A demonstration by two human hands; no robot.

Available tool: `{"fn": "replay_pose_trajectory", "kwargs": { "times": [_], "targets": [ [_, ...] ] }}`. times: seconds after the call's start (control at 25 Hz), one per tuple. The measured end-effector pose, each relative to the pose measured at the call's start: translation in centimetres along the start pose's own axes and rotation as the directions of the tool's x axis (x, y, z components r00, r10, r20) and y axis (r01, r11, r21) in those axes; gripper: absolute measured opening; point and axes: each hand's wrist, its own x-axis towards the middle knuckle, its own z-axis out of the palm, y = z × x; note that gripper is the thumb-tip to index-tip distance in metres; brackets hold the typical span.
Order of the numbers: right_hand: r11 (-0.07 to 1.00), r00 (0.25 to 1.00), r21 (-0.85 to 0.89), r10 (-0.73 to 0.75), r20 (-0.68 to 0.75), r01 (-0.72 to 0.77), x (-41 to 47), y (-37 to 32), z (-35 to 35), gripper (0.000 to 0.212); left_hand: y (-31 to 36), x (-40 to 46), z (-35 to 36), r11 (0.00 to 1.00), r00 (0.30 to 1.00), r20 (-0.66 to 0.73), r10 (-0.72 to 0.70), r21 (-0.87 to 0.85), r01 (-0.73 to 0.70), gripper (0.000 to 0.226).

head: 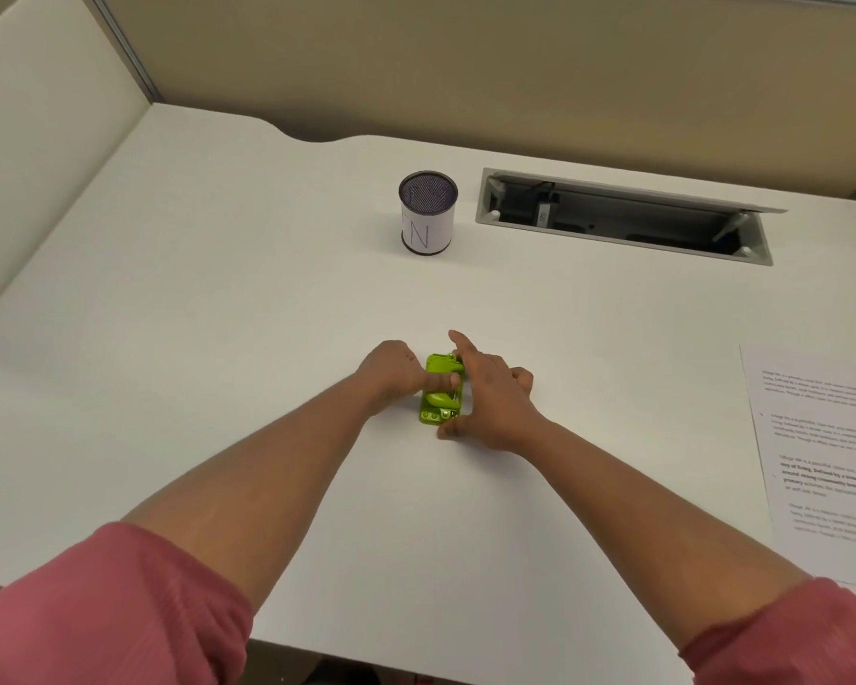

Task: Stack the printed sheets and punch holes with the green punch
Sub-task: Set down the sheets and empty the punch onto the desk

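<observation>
Near the middle of the desk point(218, 299) sits the green punch point(441, 390). The left hand point(391, 373) grips it with the thumb across its top; the right hand point(490, 393) clasps its right side, fingers spread. Printed sheets point(826, 452) lie well apart at 3 o'clock. A mesh cup point(427, 215) stands at 12, an open cable slot point(623, 217) at 1.

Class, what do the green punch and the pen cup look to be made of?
Green punch: probably glossy moulded plastic, judging by its bright uniform colour and sheen, with small silvery metal parts. Pen cup: dark wire mesh, likely metal, wrapped in white paper.
</observation>
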Motion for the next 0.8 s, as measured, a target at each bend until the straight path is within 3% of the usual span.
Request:
{"fn": "replay_pose_trajectory", "kwargs": {
  "times": [0.16,0.28,0.52,0.8],
  "targets": [
    [1.000,1.000,0.021,-0.004,0.000,0.004,0.0,-0.2,0.2,0.128,-0.3,-0.4,0.5,0.980,1.000,0.030,0.004,-0.200,0.002,0.057],
    [0.999,0.999,0.046,-0.003,-0.032,0.005,-0.3,-0.1,0.3,0.124,-0.4,-0.8,1.2,0.966,0.999,-0.033,0.012,-0.259,-0.020,0.056],
    [0.995,0.987,0.061,-0.064,-0.148,0.073,-0.4,-2.4,0.6,0.109,-0.7,-2.6,-0.8,0.962,0.985,-0.163,0.047,-0.258,-0.088,0.050],
    [0.980,0.964,0.099,-0.149,-0.220,0.174,2.9,-10.2,4.4,0.104,-5.7,-3.8,-8.8,0.959,0.951,-0.305,0.055,-0.249,-0.136,0.027]
  ]
}}
